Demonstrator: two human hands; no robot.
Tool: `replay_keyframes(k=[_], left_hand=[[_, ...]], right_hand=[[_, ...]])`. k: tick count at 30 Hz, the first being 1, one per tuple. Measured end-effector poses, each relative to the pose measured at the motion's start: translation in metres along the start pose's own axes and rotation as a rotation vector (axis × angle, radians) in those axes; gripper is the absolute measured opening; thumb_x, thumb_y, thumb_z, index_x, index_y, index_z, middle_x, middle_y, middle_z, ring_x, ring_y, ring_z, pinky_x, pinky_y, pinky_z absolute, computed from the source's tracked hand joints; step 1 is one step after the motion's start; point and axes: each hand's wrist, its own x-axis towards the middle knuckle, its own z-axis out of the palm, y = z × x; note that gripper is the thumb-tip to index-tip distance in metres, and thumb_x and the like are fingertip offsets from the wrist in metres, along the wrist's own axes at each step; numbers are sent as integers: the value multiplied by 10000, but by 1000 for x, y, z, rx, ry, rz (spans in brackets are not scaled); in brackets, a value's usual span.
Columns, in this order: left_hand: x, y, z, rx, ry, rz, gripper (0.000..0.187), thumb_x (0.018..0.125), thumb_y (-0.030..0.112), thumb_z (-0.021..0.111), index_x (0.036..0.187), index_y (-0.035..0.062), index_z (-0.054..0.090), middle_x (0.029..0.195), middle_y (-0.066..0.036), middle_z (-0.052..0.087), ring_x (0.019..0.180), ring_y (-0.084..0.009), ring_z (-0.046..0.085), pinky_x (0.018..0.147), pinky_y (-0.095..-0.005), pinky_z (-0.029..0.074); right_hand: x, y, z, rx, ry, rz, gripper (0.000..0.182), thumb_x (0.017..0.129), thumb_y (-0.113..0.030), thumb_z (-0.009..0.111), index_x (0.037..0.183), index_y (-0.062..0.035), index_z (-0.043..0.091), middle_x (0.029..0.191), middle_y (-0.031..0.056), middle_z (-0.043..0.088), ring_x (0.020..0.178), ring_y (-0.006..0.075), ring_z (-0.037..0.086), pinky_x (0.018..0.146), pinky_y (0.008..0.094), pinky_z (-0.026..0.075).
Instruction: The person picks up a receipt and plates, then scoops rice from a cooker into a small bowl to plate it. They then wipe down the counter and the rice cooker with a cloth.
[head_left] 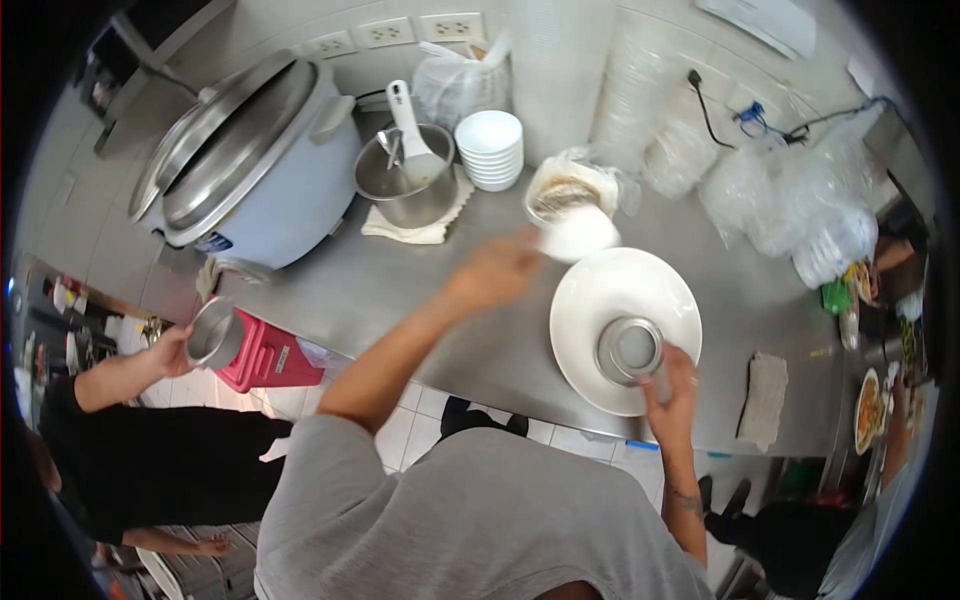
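Note:
My left hand (500,268), blurred by motion, reaches across the counter with its fingers closed at the edge of a smeared white rounded thing (582,235). Its exact kind is hard to make out. Just behind it sits a plastic-lined container (565,190) with something brownish inside. On a large white plate (580,300) stands a round metal cup (622,350). The fingers of my right hand (672,392) are closed on the cup's near right side, over the plate's rim.
A big rice cooker (250,150) fills the back left, beside a metal pot (415,200) with a white paddle and a stack of white bowls (490,150). Plastic bags (790,190) lie back right; a folded cloth (763,400) lies right. At left, another person's hand (170,352) holds a metal bowl (215,333).

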Motion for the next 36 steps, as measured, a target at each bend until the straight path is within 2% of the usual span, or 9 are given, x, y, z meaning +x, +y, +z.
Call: replay_keyframes(k=[3,5,10,12,18,26,30,34,36], left_hand=[[-3,-27,-95,488,215,-305,235,826,79,527,1059,46,517,880,-169,645,799,-376,629,692,-452,493],[7,-55,-126,753,129,-415,208,819,86,524,1026,78,540,927,-134,635,850,-344,632,682,-457,490],[18,-80,-120,1213,236,38,179,843,180,524,998,123,593,1057,-93,599,968,-246,603,711,-447,466],[-1,-45,-98,1091,112,-5,248,874,304,518,958,91,615,971,-110,615,845,-275,609,706,-436,471],[-129,-32,-26,-585,-644,-642,593,889,552,480,1057,-8,578,841,-118,631,717,-187,619,597,-325,497],[-271,-56,-41,-1495,283,-986,570,724,88,618,1247,-34,428,1061,-162,597,928,-282,618,753,-408,527],[-323,-40,-68,-1477,664,-978,668,569,16,532,1227,-43,432,1063,-163,590,919,-297,620,754,-433,534],[-363,-26,-82,-1373,927,-999,604,562,50,524,1159,-26,465,884,-139,592,662,-268,616,432,-345,494],[-394,-29,-85,-1306,944,-1033,567,603,106,516,1147,-55,504,998,-158,612,867,-295,626,682,-401,533]], right_hand=[[-4,32,3,182,248,449,418,811,-162,638,1197,-41,532,1013,159,572,948,228,564,737,332,489],[-3,58,2,589,-29,721,406,791,-132,643,1165,-22,528,939,127,582,833,200,583,664,313,492],[-2,68,26,1206,-186,913,408,695,14,601,1093,43,520,907,122,632,753,223,643,689,320,538],[-3,59,32,1267,-161,897,417,665,56,571,1079,75,523,961,156,630,844,252,641,801,348,517],[-9,-10,58,1312,-233,837,406,659,62,579,1063,93,553,990,171,633,865,262,641,822,338,500],[23,-123,126,1390,-865,634,364,735,-39,587,1078,81,571,953,143,649,829,211,636,757,320,501],[54,-175,145,1150,-1278,288,506,873,-396,598,1161,17,555,908,84,639,755,121,592,644,281,481],[73,-199,176,1044,-1035,47,531,877,-380,599,1272,-39,504,983,70,613,792,122,570,662,273,476],[82,-200,196,922,-833,-169,528,869,-330,622,1288,-39,489,985,82,608,797,128,565,676,278,479]])
